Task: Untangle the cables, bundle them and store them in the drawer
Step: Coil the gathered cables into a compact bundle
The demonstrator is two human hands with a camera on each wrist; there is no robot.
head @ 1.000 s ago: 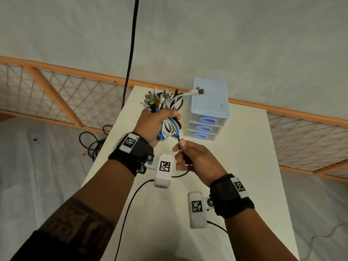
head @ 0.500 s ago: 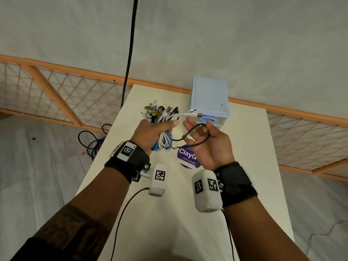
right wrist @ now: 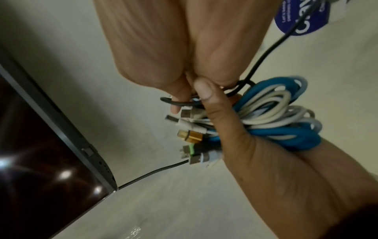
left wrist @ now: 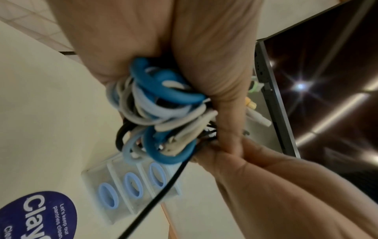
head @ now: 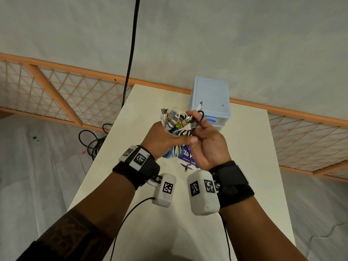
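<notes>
My left hand [head: 169, 137] grips a bundle of cables [head: 176, 122] above the table, blue, white and black loops hanging below the fist [left wrist: 161, 110] and several USB plugs [right wrist: 190, 135] sticking out on top. My right hand [head: 204, 132] is pressed against it, fingers curled round a thin black cable [head: 201, 118] looped beside the plugs. That black cable [left wrist: 155, 202] trails down from the two hands [right wrist: 263, 55]. The light blue drawer unit [head: 211, 98] stands just behind the hands, and in the left wrist view its three drawers [left wrist: 131, 187] are all pushed in.
The cream table [head: 244, 166] carries a round purple sticker [head: 188, 156] under the hands. A thick black cord [head: 131, 53] hangs past the table's far left corner. More cords [head: 92, 142] lie coiled on the floor to the left. A wooden lattice rail [head: 75, 95] runs along the wall.
My right hand rose from below the bundle, swung round to its right side and brought the black cable's loop up against the plugs. Both hands lifted a little.
</notes>
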